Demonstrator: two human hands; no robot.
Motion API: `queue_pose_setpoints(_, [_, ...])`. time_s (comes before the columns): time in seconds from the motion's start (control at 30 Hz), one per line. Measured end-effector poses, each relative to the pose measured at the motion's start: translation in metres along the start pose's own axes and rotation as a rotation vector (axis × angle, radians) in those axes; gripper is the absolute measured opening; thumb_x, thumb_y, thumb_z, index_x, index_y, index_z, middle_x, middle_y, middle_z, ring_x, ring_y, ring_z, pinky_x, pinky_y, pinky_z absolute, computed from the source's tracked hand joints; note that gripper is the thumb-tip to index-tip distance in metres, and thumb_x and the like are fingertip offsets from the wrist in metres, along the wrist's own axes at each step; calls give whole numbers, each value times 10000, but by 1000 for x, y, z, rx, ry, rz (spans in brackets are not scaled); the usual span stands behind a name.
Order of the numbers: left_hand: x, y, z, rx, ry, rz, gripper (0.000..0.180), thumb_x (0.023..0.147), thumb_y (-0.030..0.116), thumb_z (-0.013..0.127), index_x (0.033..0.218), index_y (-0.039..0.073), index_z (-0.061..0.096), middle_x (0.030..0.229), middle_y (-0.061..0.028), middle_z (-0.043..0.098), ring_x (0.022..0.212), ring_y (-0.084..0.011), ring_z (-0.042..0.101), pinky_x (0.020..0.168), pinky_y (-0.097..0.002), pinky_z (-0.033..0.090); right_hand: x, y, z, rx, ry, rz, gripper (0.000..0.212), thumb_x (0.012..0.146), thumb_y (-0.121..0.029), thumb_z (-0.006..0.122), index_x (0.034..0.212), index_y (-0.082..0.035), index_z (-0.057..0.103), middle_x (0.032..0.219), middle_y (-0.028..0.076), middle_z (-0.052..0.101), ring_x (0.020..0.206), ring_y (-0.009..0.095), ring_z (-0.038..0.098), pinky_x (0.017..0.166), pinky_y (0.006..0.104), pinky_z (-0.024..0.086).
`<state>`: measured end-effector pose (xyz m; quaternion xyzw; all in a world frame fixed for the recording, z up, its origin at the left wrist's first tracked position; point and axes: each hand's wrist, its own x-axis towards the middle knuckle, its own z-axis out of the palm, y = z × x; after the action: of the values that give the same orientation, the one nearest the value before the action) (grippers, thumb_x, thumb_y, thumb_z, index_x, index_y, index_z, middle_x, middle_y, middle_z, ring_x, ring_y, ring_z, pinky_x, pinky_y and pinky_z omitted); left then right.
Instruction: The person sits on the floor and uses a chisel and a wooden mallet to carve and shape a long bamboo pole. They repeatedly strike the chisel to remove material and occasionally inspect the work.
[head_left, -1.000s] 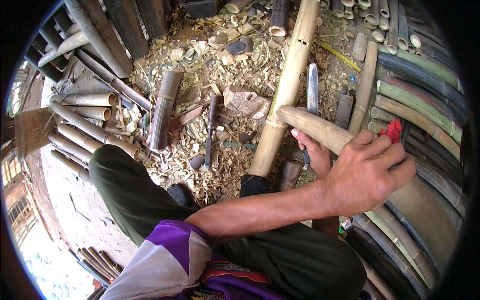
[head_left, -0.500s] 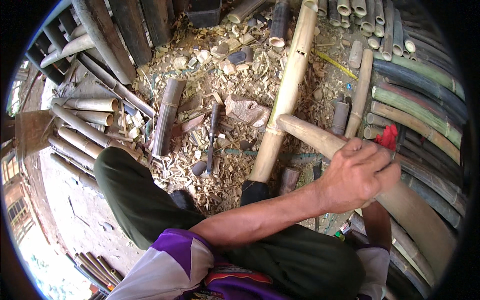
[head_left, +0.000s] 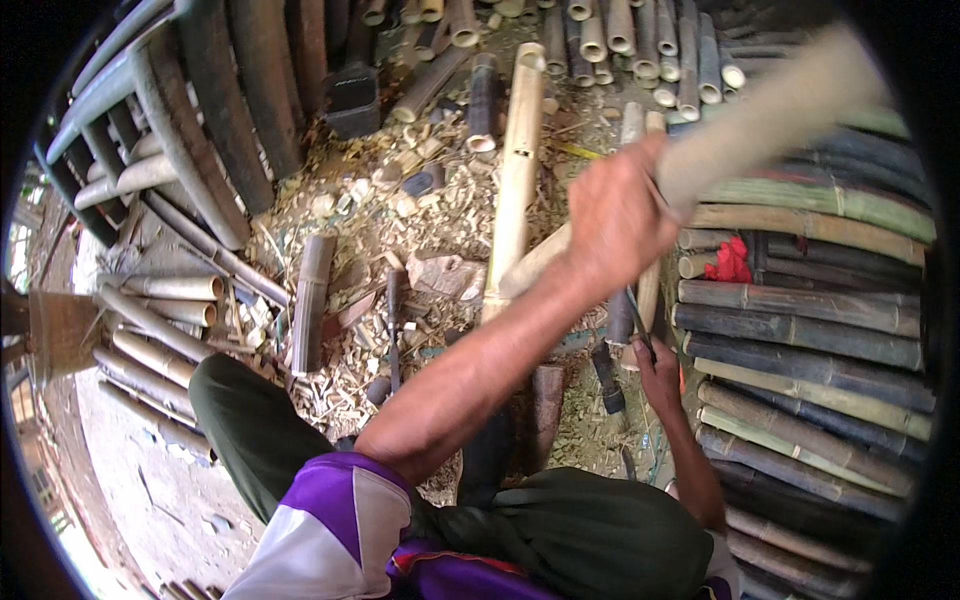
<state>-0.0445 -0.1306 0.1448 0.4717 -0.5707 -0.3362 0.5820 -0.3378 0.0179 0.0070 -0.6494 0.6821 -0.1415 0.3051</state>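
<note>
My left hand (head_left: 620, 215) is wrapped around a thick pale bamboo piece (head_left: 770, 120), slanting up to the far right, its far part blurred. The narrow lower end of this piece is against or just over a long pale bamboo pole (head_left: 515, 180), which runs away from me in front; I cannot tell if they touch. Lower and to the right, my right hand (head_left: 660, 372) is closed on a thin dark tool (head_left: 640, 320) pointing up and away; its kind is unclear. A chisel-like tool (head_left: 395, 320) with a dark handle lies among the shavings.
Wood shavings (head_left: 350, 220) cover the ground. Bamboo tubes (head_left: 800, 310) are stacked along the right, others (head_left: 620, 30) at the back. A dark bamboo length (head_left: 314, 300), a wood block (head_left: 445, 275), a red cloth (head_left: 730, 260) and a black bin (head_left: 352, 105) are around.
The bamboo piece has swung from slanting down at the right to slanting up, my left hand with it. My right hand, mostly hidden before, now shows with the thin dark tool.
</note>
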Motion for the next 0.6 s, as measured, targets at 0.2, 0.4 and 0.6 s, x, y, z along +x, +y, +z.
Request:
queue_pose_setpoints(0.2, [-36,-36,47,-520,-211,-687,426,808,261,880,1034,-38,678,786,-70,671,594,-140,572,531,-343,485,-75,-76,38,546,233,23,508,791,-289,826,1135,48,666,932,78,705,778,138,602,733,317,505])
queue_pose_setpoints(0.4, [-106,-85,86,-811,-232,-1180,639,899,403,771,1349,2,559,1239,-183,634,1096,-286,599,951,-489,474,-112,-56,60,542,371,313,492,692,-194,895,1055,61,682,905,163,734,795,254,701,759,377,561])
queue_pose_setpoints(0.6, [-181,-112,67,-432,-529,-1036,539,927,311,719,1336,-12,584,1275,-157,634,1173,-280,580,969,-438,479,-76,50,-4,-396,446,426,541,739,-416,814,1083,-12,707,948,230,724,861,434,702,779,507,552])
